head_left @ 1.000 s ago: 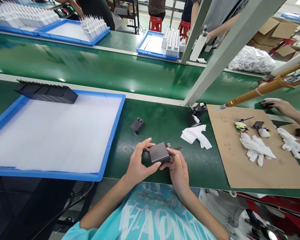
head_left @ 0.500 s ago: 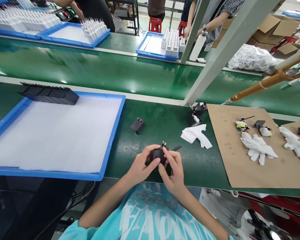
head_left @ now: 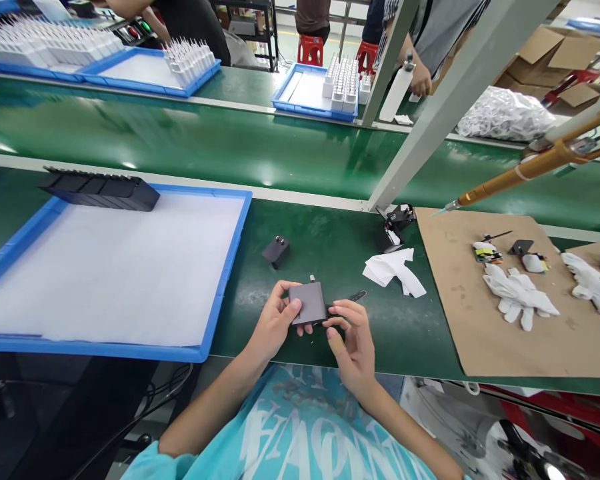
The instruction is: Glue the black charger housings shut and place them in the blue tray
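Note:
My left hand (head_left: 275, 319) grips a dark grey power adapter (head_left: 309, 303) by its left side, thumb on the broad flat face. A plug pin sticks out at its far edge. My right hand (head_left: 353, 340) is off to the right of the adapter, fingers bent and apart, fingertips close to its right edge; whether they touch it I cannot tell. Behind those fingers a slim dark tool (head_left: 357, 295) lies on the green bench, partly hidden. Farther off stands a second black adapter (head_left: 276, 251) with its pins up.
On the left lies a blue-rimmed tray (head_left: 225, 273) with a row of black adapters (head_left: 105, 190) at its back. White cloth (head_left: 395, 270), opened adapter parts (head_left: 394, 227), cardboard (head_left: 460, 327) and white gloves (head_left: 520, 293) lie right. An orange-brown hanging tool (head_left: 510, 180) angles over the cardboard.
The adapter has been turned so that its broad flat face shows. My right hand's fingers have come off it and moved slightly right. Across the bench, a co-worker's arm has shifted.

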A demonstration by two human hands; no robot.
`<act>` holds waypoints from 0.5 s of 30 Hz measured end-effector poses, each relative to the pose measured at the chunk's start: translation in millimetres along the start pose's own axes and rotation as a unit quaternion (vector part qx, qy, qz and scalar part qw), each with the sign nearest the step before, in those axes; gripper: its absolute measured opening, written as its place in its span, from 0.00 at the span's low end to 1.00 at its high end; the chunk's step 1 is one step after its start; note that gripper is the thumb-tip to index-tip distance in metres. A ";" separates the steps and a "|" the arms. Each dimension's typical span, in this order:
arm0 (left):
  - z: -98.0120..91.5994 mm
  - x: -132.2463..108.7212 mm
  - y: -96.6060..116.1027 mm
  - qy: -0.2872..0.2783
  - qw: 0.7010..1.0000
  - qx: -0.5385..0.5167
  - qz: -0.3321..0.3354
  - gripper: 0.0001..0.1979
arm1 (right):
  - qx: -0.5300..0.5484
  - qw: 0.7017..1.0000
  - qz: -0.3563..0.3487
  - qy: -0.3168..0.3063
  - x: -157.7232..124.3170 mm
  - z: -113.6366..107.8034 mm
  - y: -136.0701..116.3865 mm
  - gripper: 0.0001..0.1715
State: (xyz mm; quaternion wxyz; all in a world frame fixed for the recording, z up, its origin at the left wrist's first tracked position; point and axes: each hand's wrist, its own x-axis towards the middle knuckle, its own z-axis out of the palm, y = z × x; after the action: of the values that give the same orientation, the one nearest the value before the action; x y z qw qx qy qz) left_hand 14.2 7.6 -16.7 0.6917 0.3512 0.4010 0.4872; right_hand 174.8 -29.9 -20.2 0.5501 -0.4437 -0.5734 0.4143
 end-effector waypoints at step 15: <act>-0.1 0.8 8.5 -0.021 0.995 -0.094 -0.025 0.28 | 0.013 0.999 0.027 -0.023 1.9 0.3 1.8 0.17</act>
State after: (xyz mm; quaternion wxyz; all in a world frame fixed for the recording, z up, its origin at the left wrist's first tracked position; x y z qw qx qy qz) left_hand 11.0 10.7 -9.5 0.7422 0.2842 0.3473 0.4977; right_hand 174.6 -27.7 -21.5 0.5306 -0.4425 -0.5685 0.4466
